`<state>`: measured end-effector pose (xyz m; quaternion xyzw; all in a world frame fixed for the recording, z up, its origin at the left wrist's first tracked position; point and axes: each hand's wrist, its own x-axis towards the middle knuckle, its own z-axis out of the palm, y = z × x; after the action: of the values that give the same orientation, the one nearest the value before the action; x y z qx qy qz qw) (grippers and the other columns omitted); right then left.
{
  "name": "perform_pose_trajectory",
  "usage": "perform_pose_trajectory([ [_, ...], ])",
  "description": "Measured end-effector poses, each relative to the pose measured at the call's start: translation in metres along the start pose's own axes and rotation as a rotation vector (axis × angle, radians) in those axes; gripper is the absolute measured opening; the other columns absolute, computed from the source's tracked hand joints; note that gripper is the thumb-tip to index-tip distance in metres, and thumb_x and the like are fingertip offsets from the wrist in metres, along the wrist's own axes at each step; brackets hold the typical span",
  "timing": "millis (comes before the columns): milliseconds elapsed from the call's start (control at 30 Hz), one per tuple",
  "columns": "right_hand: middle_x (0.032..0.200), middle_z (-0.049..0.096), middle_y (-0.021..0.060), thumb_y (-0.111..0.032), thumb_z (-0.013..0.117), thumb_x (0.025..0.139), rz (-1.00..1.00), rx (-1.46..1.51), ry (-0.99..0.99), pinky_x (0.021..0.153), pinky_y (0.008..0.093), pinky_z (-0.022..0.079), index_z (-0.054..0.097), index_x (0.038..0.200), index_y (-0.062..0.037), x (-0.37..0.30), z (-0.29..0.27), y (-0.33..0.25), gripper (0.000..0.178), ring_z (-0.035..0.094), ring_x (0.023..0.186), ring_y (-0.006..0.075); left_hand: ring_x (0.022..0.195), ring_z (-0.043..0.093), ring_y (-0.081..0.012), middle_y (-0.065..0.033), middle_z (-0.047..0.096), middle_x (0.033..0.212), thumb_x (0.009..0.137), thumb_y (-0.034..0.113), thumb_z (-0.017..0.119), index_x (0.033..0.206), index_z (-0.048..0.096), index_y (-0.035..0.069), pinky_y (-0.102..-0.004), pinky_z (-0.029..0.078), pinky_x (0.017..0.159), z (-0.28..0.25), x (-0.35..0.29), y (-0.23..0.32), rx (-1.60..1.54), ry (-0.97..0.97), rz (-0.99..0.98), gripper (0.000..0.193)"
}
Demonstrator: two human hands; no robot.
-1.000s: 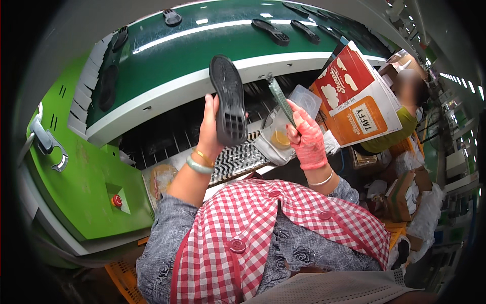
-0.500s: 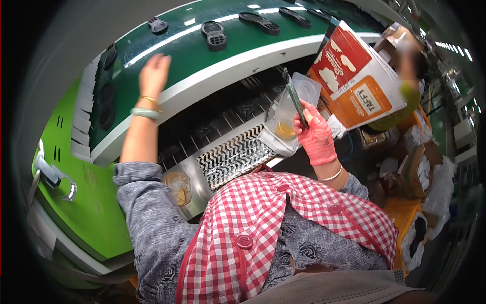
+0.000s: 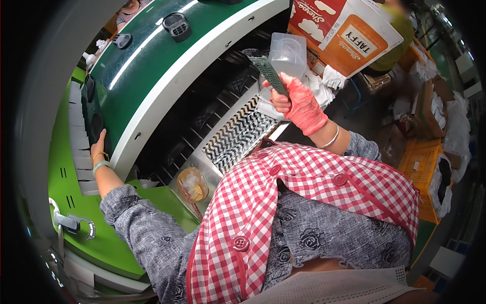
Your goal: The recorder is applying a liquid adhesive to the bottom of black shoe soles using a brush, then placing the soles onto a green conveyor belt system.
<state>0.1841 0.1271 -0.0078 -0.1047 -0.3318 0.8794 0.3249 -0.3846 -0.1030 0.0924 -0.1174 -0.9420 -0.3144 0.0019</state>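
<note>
At the left end of the green conveyor belt [image 3: 147, 76], my bare left hand [image 3: 98, 147] is at the near end of a black shoe sole [image 3: 96, 121], thumb along its edge. It appears to grip the sole, though some fingers are hidden. My right hand [image 3: 299, 104], in a pink fingerless glove, is closed round a flat, dark green tool with a bumpy patterned surface [image 3: 273, 76]. That tool points up and to the left, beside a clear plastic container [image 3: 288, 53].
More soles, such as one with a gridded heel [image 3: 177, 26], lie on the belt. Below it are a patterned metal ledge [image 3: 235, 134] and a plastic tub [image 3: 192, 185]. Printed cardboard [image 3: 349, 38], white cloths [image 3: 331, 78] and an orange crate [image 3: 419, 164] stand right. Another person [image 3: 392, 43] is beyond.
My left hand has moved down and left from above the belt to the sole at its end. My right hand has shifted slightly up and left, tilting the green tool further left. The view has turned.
</note>
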Motion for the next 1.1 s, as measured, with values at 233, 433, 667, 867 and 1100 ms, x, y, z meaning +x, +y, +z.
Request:
perform_pose_trajectory([
  [233,0.053,0.031,-0.0062,-0.04,0.033,0.096,0.118,-0.033,-0.038,0.041,0.018,0.022,0.048,0.111,0.0023,-0.004,0.0,0.001,0.047,0.025,0.043,0.0037,0.105,0.052,-0.0238,-0.02,0.053,0.115,0.068,0.051,0.068,0.116,0.051,-0.007,-0.0331,0.039,0.092,0.013,-0.102,0.055,-0.635,0.049,0.168,0.077],
  [433,0.052,0.032,-0.0064,-0.041,0.034,0.095,0.137,0.02,-0.132,0.041,0.0177,0.023,0.047,0.114,0.0024,-0.005,-0.009,0.01,0.049,0.026,0.043,0.0042,0.086,0.059,-0.0178,-0.0085,0.058,0.102,0.086,0.015,0.056,0.118,0.045,0.002,-0.0326,0.049,0.075,0.06,-0.251,0.091,-1.346,-0.543,0.413,0.036],
  [667,0.069,0.047,-0.0047,-0.015,0.052,0.088,-0.103,-0.483,0.195,0.053,0.0151,0.034,0.055,0.115,-0.0056,-0.012,-0.026,0.001,0.028,0.039,0.057,0.0024,0.098,0.057,-0.0335,-0.017,0.054,0.111,0.079,0.018,0.05,0.127,0.036,0.002,-0.0372,0.048,0.084,0.128,-0.366,0.083,-1.401,-1.099,0.088,0.052],
  [867,0.079,0.06,0.0009,-0.014,0.059,0.084,-0.232,-1.013,0.206,0.059,0.0184,0.041,0.058,0.107,-0.0053,-0.014,-0.067,0.005,0.025,0.051,0.064,0.0053,0.114,0.046,-0.0381,-0.0241,0.045,0.124,0.091,0.026,0.039,0.128,0.036,0.001,-0.0445,0.045,0.09,0.188,-0.377,0.059,-1.604,-1.309,-0.269,0.046],
  [1100,0.07,0.056,0.0059,-0.014,0.055,0.086,-0.684,-1.478,0.265,0.06,0.0246,0.043,0.058,0.092,-0.004,0.001,-0.106,0.013,0.012,0.053,0.063,0.0123,0.103,0.055,-0.0333,-0.0301,0.047,0.119,0.093,0.032,0.032,0.127,0.039,-0.003,-0.0368,0.049,0.086,0.205,-0.381,0.043,-1.511,-1.235,-0.4,0.048],
])
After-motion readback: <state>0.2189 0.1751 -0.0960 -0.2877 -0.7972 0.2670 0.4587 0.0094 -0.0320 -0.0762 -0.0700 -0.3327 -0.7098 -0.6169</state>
